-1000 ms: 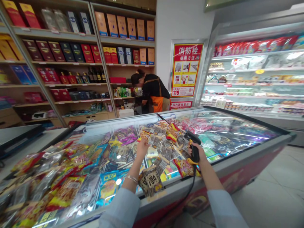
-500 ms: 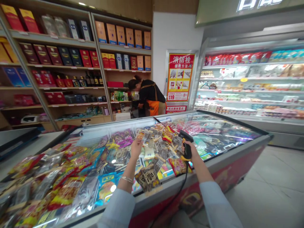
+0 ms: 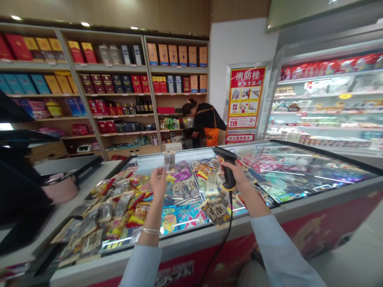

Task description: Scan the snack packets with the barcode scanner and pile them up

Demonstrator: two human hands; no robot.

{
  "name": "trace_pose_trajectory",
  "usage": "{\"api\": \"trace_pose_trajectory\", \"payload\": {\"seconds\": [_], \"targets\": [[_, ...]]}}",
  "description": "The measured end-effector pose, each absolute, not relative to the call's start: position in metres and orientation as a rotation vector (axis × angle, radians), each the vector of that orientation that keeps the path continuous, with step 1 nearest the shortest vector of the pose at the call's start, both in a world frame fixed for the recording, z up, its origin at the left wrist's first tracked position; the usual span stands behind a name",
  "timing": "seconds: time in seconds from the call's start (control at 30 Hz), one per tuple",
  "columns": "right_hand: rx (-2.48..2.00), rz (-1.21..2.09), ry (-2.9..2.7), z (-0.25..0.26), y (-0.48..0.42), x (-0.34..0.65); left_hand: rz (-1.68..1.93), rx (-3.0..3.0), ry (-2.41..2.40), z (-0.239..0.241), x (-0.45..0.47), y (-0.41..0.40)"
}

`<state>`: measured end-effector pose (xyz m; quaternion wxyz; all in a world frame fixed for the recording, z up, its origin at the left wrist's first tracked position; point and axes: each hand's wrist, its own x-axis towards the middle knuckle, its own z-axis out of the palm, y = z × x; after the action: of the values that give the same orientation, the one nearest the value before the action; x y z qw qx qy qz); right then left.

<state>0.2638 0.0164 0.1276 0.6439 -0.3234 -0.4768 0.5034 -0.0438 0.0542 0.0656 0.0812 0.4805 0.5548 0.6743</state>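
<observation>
My right hand (image 3: 238,174) is wrapped round the grip of a black and yellow barcode scanner (image 3: 228,177), its head pointing left and its cord hanging over the freezer's front. A small clear snack packet (image 3: 169,160) stands upright in my left hand (image 3: 158,180), pinched at its lower edge above the glass. Below and between my hands, a pile of snack packets (image 3: 211,185) lies on the chest freezer's glass top. Dark packets with large printed characters (image 3: 218,210) rest at the front rim. To the left is another heap of red, yellow and clear packets (image 3: 119,207).
The chest freezer (image 3: 248,217) spans the front. A counter with a pink container (image 3: 60,187) stands at the left. Behind are shelves of boxes (image 3: 119,83), a person in an orange apron (image 3: 211,123) bending over, and a lit chiller (image 3: 326,103) at the right.
My view has swung left. My left hand has lifted a packet from near the pile and moved left with it. The scanner stays in my right hand, its head now above the pile.
</observation>
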Motion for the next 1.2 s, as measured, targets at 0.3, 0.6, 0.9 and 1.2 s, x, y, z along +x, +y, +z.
{"api": "trace_pose_trajectory", "payload": {"seconds": [0.3, 0.6, 0.9, 1.2], "targets": [[-0.792, 1.158, -1.508, 0.084, -0.003, 0.138, 2.096, 1.552, 1.988, 0.016, -0.064, 0.025], [-0.806, 1.158, -1.544, 0.083, -0.002, 0.133, 2.203, 1.542, 1.93, 0.013, -0.06, 0.02], [-0.81, 1.184, -1.548, 0.077, -0.003, 0.132, 2.237, 1.557, 1.963, 0.012, -0.065, 0.022], [-0.753, 1.237, -1.425, 0.087, -0.011, 0.133, 2.295, 1.454, 2.001, 0.025, -0.074, 0.017]]}}
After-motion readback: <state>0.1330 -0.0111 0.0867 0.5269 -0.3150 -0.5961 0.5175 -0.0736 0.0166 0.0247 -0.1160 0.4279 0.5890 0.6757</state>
